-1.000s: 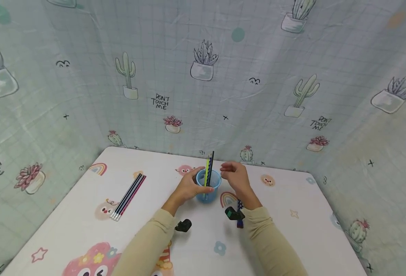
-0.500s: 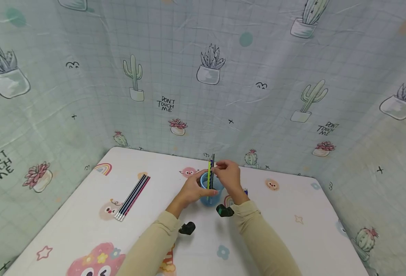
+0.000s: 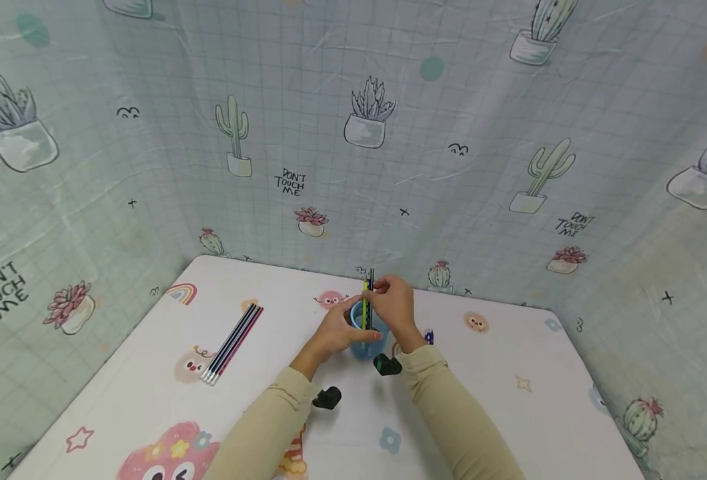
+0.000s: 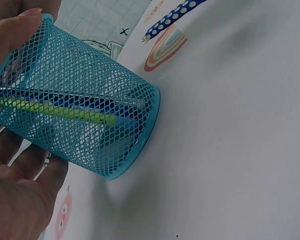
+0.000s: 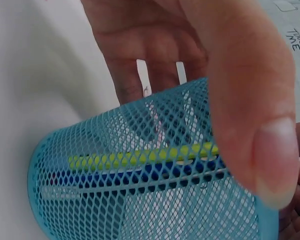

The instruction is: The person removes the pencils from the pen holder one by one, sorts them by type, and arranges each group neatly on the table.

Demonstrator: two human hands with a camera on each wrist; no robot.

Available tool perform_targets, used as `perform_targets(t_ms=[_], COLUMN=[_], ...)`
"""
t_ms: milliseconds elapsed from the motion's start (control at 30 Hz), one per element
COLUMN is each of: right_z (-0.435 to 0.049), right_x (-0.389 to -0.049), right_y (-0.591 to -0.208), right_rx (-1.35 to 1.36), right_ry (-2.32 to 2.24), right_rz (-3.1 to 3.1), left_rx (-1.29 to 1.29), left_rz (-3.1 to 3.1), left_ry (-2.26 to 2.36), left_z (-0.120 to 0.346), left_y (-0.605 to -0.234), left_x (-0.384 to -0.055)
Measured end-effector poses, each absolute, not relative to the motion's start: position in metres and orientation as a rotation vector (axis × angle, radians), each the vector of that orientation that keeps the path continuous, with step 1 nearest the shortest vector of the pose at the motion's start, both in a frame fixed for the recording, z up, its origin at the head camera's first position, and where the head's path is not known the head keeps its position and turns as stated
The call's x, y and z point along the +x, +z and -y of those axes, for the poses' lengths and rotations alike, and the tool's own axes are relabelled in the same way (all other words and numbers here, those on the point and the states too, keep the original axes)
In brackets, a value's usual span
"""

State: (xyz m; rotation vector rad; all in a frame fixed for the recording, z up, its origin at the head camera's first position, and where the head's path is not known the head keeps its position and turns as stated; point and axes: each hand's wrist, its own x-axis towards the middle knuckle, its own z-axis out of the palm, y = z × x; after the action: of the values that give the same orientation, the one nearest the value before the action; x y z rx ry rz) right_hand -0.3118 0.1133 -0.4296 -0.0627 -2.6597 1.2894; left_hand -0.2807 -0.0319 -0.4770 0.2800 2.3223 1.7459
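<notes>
My left hand (image 3: 334,331) grips a blue mesh pencil cup (image 4: 90,95), thumb on the near side and fingers round the far side, close to the rim. Standing inside the cup are a yellow-green pencil (image 5: 135,156), a blue pencil (image 5: 140,171) and a dark pencil with a silver end. Above the rim, my right hand (image 3: 397,307) pinches the upper part of these pencils between thumb and fingertips; its curled fingers partly hide them. The right wrist view shows mainly the left thumb (image 5: 260,115), with the right hand only at the edge.
Several dark pencils (image 3: 229,343) and a pink pencil (image 3: 239,347) lie side by side on the white patterned table (image 3: 335,447), to the left. A blue polka-dot pencil (image 4: 172,19) lies right of the cup, partly behind the right forearm. A cactus-print curtain (image 3: 305,133) surrounds the table.
My right hand has moved left from beside the cup to the pencils' tops and now pinches them. The left hand keeps its grip on the cup. The head view has shifted slightly.
</notes>
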Motion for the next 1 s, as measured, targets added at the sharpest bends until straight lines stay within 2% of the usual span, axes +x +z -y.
perform_targets(t_ms=[500,1000], right_z=[-0.1161,-0.1067], right_x=[-0.3059,-0.3072], right_y=[-0.4313,-0.4345], right_rx=[-0.024,-0.019], right_ry=[1.284,1.026], right_rz=[2.609,2.688], left_rx=[0.272,0.296], left_rz=[-2.351,-2.335], left_ry=[1.725,1.734], left_z=[0.0298,0.0314], left_y=[-0.4802,-0.481], left_x=[-0.2788,-0.2793])
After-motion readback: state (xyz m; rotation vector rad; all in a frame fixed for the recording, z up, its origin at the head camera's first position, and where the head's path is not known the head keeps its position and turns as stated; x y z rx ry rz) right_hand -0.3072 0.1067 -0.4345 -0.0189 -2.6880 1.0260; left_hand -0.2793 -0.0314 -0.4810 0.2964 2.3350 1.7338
